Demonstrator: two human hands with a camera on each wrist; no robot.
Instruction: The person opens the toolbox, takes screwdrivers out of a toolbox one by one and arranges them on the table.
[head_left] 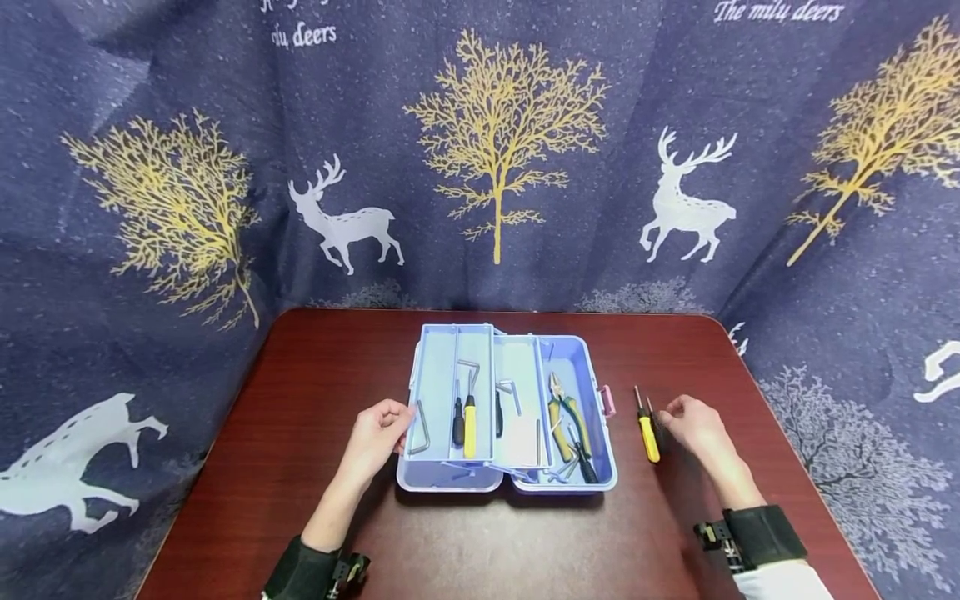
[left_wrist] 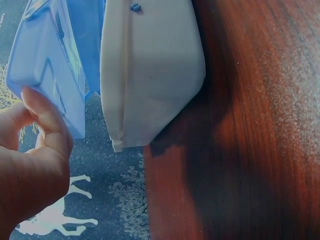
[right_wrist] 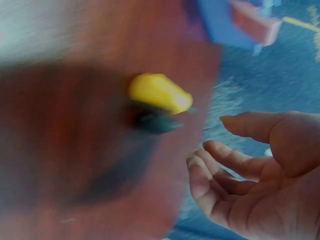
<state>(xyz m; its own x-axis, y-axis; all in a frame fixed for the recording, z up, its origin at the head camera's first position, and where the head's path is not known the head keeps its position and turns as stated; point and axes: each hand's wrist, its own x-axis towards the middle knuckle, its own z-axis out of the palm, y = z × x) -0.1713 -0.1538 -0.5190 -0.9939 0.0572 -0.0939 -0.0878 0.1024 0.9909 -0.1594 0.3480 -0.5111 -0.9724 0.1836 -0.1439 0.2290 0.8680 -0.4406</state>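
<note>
A light blue toolbox (head_left: pixel 450 477) stands spread wide on the table, its trays folded out. My left hand (head_left: pixel 378 429) pinches the left wall of the upper tray (head_left: pixel 437 358), beside a large hex key (head_left: pixel 426 429). The left wrist view shows thumb and fingers at the tray's edge. To the right of the box lie a yellow-handled screwdriver (head_left: pixel 649 440) and a black-handled screwdriver (right_wrist: pixel 155 121), side by side. Close to their right is my right hand (head_left: pixel 696 427), fingers loosely bent, thumb apart and nothing between them.
Inside the trays are a black screwdriver (head_left: pixel 458 427), another yellow screwdriver (head_left: pixel 470 429) and several hex keys. Pliers (head_left: pixel 557 429) with green-yellow handles lie in the right compartment. A pink latch (head_left: pixel 607 401) juts from the box's right side. Behind the table (head_left: pixel 337 358) hangs a patterned curtain (head_left: pixel 465 283).
</note>
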